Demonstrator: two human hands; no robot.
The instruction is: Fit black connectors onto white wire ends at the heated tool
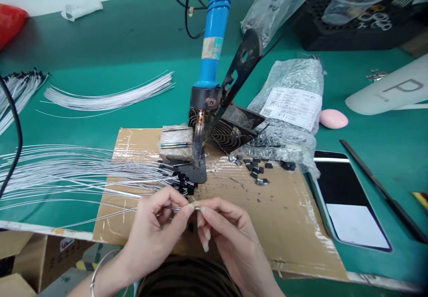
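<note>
My left hand pinches a thin white wire between thumb and forefinger. My right hand meets it fingertip to fingertip, also in a pinch; a thin strand runs from it across the palm. A small part where the fingertips meet is mostly hidden. Just beyond the hands lie the black ends of a spread of white wires reaching left. A soldering iron with a blue handle stands in front, its tip pointing down beside a worn block. Both hands are above a cardboard sheet.
Several small black connectors lie right of the iron. Behind them are a small fan and a bubble-wrap package. A phone and dark tweezers lie right. Another wire bundle rests at back left.
</note>
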